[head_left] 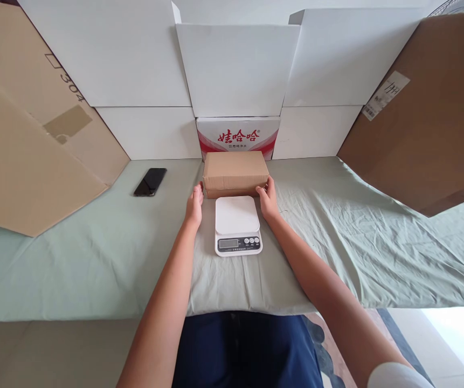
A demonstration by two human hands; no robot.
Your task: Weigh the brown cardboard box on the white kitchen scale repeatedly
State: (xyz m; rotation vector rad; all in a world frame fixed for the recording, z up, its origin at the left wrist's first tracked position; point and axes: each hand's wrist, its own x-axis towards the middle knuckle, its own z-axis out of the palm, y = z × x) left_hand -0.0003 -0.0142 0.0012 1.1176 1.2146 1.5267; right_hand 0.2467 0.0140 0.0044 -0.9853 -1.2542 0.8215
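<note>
my lap in dark blue trousers (248, 350) sits closest, both forearms running out from it over the pale green sheet (94, 258) on the counter. my left hand (195, 207) is pressed flat against the left end of the small brown cardboard box (235, 173), fingers (198, 193) held together and only lightly curled. my right hand (268, 198) mirrors it on the right end, fingers (263, 189) hooked round the lower front corner. so both hands are clamped on the box from its two ends, and i judge this the gripping step, the box resting on the sheet and not yet raised. the white kitchen scale (238, 224) lies just in front of it, between my wrists, its plate bare; any lift would need even pressure from both sides to keep the box level. behind stands a red-and-white printed carton (237, 136), a black phone (150, 181) off to the left, and big cardboard panels (25, 140) on either flank.
</note>
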